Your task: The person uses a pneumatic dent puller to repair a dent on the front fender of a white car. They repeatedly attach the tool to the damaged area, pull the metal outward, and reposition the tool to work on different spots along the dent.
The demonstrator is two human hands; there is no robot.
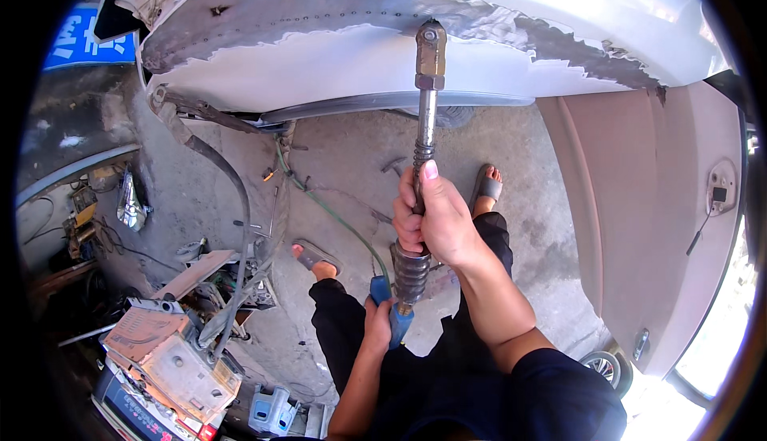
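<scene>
A long slide-hammer dent puller stands in front of a white car panel. Its brass-coloured head meets the strip of bare grey metal, along which runs a row of small dark marks. Midway along the shaft, my right hand is closed, with the thumb pointing toward the panel. My left hand wraps round the blue handle at the near end. A ribbed dark weight shows between the two hands. Some fingers of the left hand are hidden.
A green hose runs from the handle toward the car, and a thick dark cable hangs at left. A hammer lies on the concrete floor near my feet. Boxy equipment stands lower left. An open car door bounds the right.
</scene>
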